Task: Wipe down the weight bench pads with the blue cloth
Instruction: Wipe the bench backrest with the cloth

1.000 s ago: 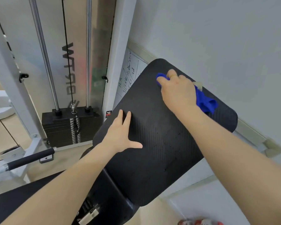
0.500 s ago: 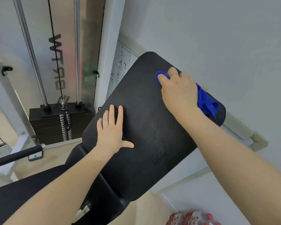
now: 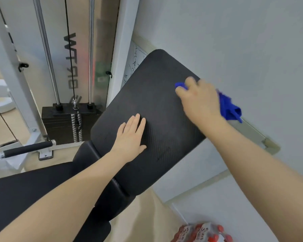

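The black back pad (image 3: 152, 95) of the weight bench slants up toward the pale wall (image 3: 234, 41), its textured face turned to the camera. The left hand (image 3: 130, 137) lies flat on the lower middle of the pad, fingers straight and close together, thumb spread to the side, palm pressing the surface. The right hand (image 3: 199, 100) is on the pad's upper right part, near the edge by the wall; it is blurred, but its fingers seem curled over the blue cloth (image 3: 230, 109), which it holds against the pad. A small tip of the cloth shows past the fingertips on the left, and a larger bunched fold hangs out behind the hand, over the pad's right edge.

Below the back pad, the black seat pad (image 3: 21, 194) runs off to the lower left under the left forearm. Behind the bench stands a white cable machine with a black weight stack (image 3: 65, 124) and chrome guide rods (image 3: 45, 49). A whiteboard (image 3: 134, 63) with handwriting leans against the wall behind the pad's top. A pack of red-capped bottles (image 3: 203, 233) sits on the floor at the lower right.
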A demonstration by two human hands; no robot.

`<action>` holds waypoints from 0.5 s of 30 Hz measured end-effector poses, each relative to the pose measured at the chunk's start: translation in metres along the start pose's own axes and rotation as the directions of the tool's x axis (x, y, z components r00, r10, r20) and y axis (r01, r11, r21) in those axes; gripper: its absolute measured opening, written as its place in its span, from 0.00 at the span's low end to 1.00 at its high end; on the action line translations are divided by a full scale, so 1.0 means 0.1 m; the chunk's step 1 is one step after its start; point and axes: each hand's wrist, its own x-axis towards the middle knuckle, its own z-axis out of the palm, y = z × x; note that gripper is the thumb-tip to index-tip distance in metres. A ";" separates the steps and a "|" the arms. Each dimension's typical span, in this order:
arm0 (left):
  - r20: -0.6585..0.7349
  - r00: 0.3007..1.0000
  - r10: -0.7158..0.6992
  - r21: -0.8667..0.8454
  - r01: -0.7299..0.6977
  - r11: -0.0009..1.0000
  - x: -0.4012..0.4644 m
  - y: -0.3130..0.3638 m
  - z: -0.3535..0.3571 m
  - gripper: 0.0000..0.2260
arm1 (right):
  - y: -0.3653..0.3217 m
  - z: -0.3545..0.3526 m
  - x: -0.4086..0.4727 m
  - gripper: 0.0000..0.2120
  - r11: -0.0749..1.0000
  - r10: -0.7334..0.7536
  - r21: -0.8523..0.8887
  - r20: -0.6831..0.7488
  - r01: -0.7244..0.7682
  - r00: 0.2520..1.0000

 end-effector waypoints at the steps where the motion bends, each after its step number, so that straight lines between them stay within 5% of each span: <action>1: 0.020 1.000 -0.016 -0.058 0.017 0.998 -0.01 0.05 0.00 0.42 | 0.10 0.02 0.02 0.10 0.996 0.084 0.037 -0.041 -0.083 0.996; 5: -0.007 0.998 -0.058 -0.236 0.054 0.970 -0.03 0.21 -0.06 0.45 | -0.18 0.06 -0.23 0.09 0.975 0.176 0.135 0.013 -0.176 0.984; 8: -0.063 0.998 -0.028 -0.165 0.017 0.986 -0.09 0.31 -0.02 0.46 | -0.67 0.04 -0.66 0.06 0.983 0.030 0.175 0.153 -0.057 0.988; 12: 0.017 0.999 -0.045 -0.082 0.047 0.996 -0.17 0.48 0.07 0.52 | -0.80 -0.09 -0.96 0.07 0.946 -0.270 0.266 0.337 0.185 0.902; 15: 0.036 0.995 -0.090 -0.056 0.092 0.994 -0.20 0.55 0.05 0.54 | -0.37 -0.12 -0.70 0.13 0.981 -0.192 0.059 0.116 0.187 0.974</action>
